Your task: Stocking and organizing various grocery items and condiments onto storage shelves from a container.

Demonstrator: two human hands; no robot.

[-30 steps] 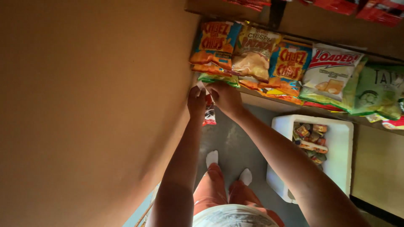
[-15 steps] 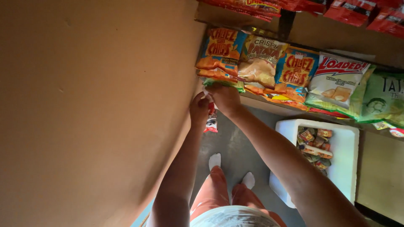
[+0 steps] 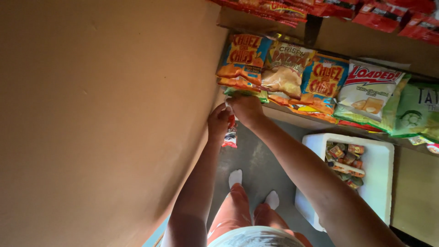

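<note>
nearest the camera, both bare forearms reach up and away from the body, over the knees in orange cloth point(image 3: 238, 210) and two white socks point(image 3: 236, 177) on the grey floor. the left hand point(image 3: 219, 122) is raised with its fingers curled, close against the brown cardboard wall point(image 3: 105, 114); whether it pinches anything i cannot tell. the right hand point(image 3: 247, 110) sits just beside it, touching, knuckles up, fingers folded onto the lower edge of a green snack bag point(image 3: 249, 93) at the left end of the shelf point(image 3: 292, 118); the fingertips are hidden, so the grip itself cannot be made out. a small red packet point(image 3: 230, 137) shows below the left hand, mostly hidden.

to the right on the floor stands one white foam box point(image 3: 379, 160) with small wrapped packets inside, too many and too small to count.

on the shelf, from its left end: two orange chip bags point(image 3: 241, 57), one tan crisp bag point(image 3: 284, 68) between them, one white bag point(image 3: 368, 89), one pale green bag point(image 3: 418, 112) cut off at the right edge. above, a row of red packets point(image 3: 379, 13) is cut off at the top.
</note>
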